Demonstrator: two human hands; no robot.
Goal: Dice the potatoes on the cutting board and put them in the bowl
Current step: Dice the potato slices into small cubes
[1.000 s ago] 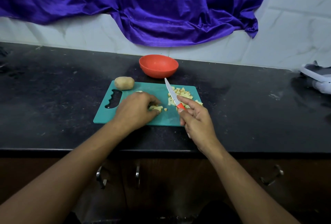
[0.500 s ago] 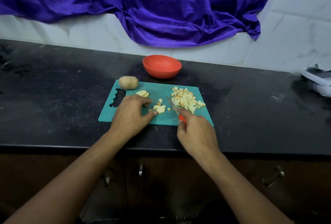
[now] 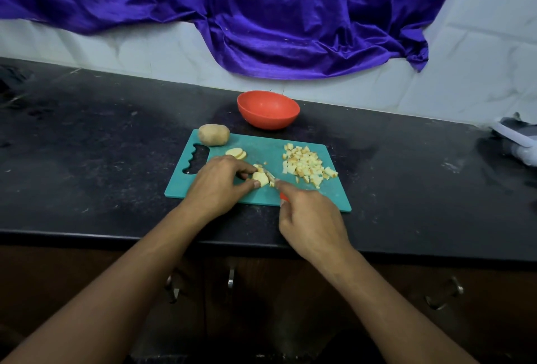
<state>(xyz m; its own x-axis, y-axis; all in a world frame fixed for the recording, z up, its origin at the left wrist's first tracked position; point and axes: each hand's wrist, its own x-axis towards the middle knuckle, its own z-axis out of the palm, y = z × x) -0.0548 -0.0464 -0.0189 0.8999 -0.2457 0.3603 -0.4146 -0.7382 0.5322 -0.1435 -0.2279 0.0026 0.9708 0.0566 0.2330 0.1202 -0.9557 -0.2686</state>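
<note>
Potato piece (image 3: pixel 260 179): pale yellow, partly cut, near the middle of the teal cutting board (image 3: pixel 331 198)
Left hand (image 3: pixel 216 186): fingers curled, pinching the piece from its left
Right hand (image 3: pixel 312 221): clamped round a red-handled knife (image 3: pixel 283 197), blade at the piece's right edge
Diced pile (image 3: pixel 305 164): small pale cubes, right of both hands
Slices (image 3: pixel 236 153): two, just behind the left hand
Whole potato (image 3: pixel 214 134): brown, at the board's far left corner
Bowl (image 3: pixel 268 110): orange-red, just behind the board
</note>
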